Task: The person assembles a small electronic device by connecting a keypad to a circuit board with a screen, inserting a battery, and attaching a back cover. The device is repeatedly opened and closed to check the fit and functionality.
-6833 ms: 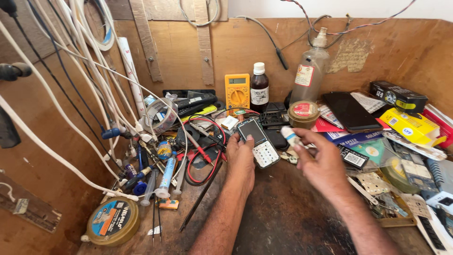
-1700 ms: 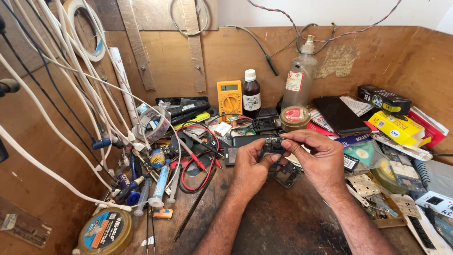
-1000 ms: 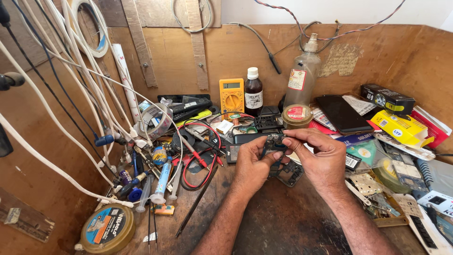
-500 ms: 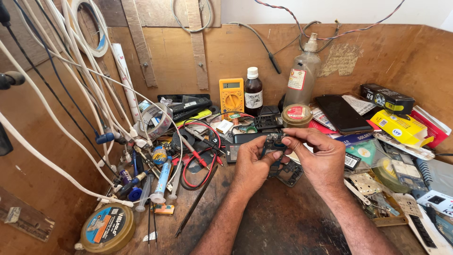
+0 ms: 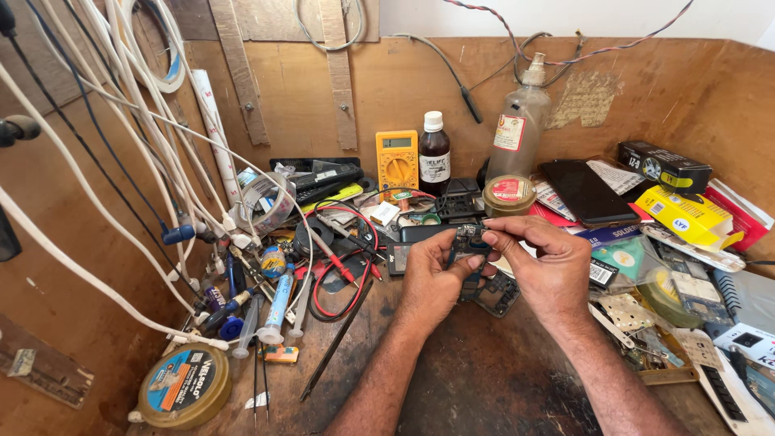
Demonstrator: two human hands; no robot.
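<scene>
Near the middle of the frame, both hands close on a small dark circuit board [image 5: 468, 246]. The left hand [image 5: 432, 282] grips its lower part, and the right hand [image 5: 549, 270] pinches its upper edge with fingertips. The board stands roughly upright, long axis running top to bottom of the frame. Just below it lies a dark phone frame [image 5: 496, 295] on the wooden bench [image 5: 484, 379].

Left hand [image 5: 432, 278], right hand [image 5: 549, 266] meet fingertip-to-fingertip, apparently pinching, forearms converging
</scene>
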